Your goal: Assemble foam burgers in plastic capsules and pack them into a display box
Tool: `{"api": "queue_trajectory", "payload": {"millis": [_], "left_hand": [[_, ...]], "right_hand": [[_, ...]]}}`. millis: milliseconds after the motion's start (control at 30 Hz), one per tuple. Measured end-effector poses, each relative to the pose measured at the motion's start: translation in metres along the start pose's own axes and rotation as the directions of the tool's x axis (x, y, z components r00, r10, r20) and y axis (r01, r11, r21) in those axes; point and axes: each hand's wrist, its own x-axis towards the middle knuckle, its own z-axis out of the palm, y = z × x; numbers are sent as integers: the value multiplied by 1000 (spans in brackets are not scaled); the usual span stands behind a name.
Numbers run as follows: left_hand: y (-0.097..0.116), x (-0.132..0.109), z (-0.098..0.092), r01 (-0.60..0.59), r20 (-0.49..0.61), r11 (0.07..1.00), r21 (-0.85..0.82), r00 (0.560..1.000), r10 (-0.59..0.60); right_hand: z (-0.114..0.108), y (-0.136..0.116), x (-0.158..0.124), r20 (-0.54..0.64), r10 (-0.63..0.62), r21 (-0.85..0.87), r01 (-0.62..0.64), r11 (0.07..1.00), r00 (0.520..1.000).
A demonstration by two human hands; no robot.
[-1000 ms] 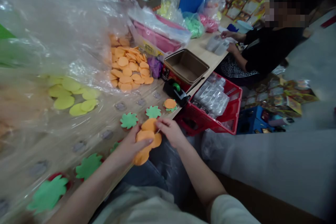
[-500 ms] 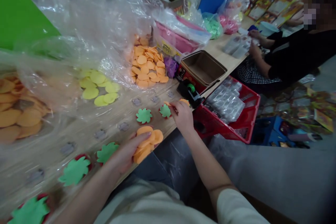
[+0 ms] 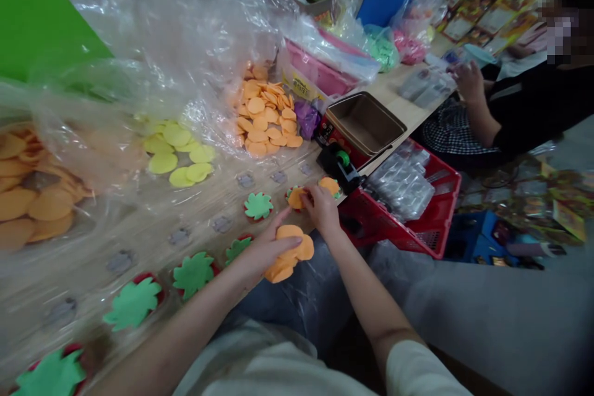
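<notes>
Head view shows the left hand [image 3: 264, 252] clasping bunched orange discs [image 3: 288, 247] over the tabletop's [image 3: 394, 96] near edge, seemingly as ready supply, while the right hand [image 3: 322, 209] pinches a single disc [image 3: 296, 198] beside the green cutouts [image 3: 258, 205].

Can't fully see the lowest green flower cutout [image 3: 50, 374], cut off below, or left hand [image 3: 265, 252] behind orange discs [image 3: 305, 249].

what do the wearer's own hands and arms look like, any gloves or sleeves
Both the left hand and the right hand are bare, with no gloves visible. The forearms are uncovered too, with no watch or bracelet to be seen. A plain, pale, loose sleeve covers the upper right arm; the left sleeve is out of view.
</notes>
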Motion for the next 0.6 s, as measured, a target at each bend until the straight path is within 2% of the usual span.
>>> {"api": "queue_trajectory", "payload": {"millis": [67, 133, 200, 233, 267, 333, 400, 467, 500, 567, 600], "left_hand": [[-1, 8, 3, -28, 8, 1000, -15, 1000, 28], [-2, 11, 2, -55, -10, 996, -64, 998, 54], [-1, 9, -3, -55, -27, 988, -141, 998, 52], [0, 7, -6, -45, -37, 982, -181, 999, 39], [0, 5, -10, -33, -51, 975, -218, 998, 22], [0, 0, -18, -30, -78, 962, -270, 997, 10], [0, -5, -26, -91, -136, 957, -276, 989, 55], [0, -12, -35, -144, -218, 960, -241, 972, 91], [0, -16, -39, -137, -249, 963, -230, 965, 78], [2, -25, -48, -68, -285, 964, -256, 959, -8], [3, -30, -53, -27, -289, 958, -285, 956, -59]], "right_hand": [[-5, -1, 0, 1, -34, -62, 34, 998, 999], [-13, -6, -5, -43, -16, -61, 13, 998, 999], [-21, -18, -15, -90, 72, 85, -65, 994, 993], [-25, -26, -21, -52, 133, 225, -119, 967, 990], [-27, -35, -27, 43, 188, 384, -190, 904, 981], [-28, -51, -37, 316, 229, 628, -384, 677, 921], [-26, -62, -43, 475, 262, 717, -542, 438, 840], [-24, -63, -42, 490, 362, 762, -591, 263, 793], [-24, -61, -40, 484, 403, 779, -592, 207, 777], [-23, -55, -33, 469, 441, 787, -589, 184, 765], [-22, -52, -29, 443, 446, 783, -578, 230, 778]]}}
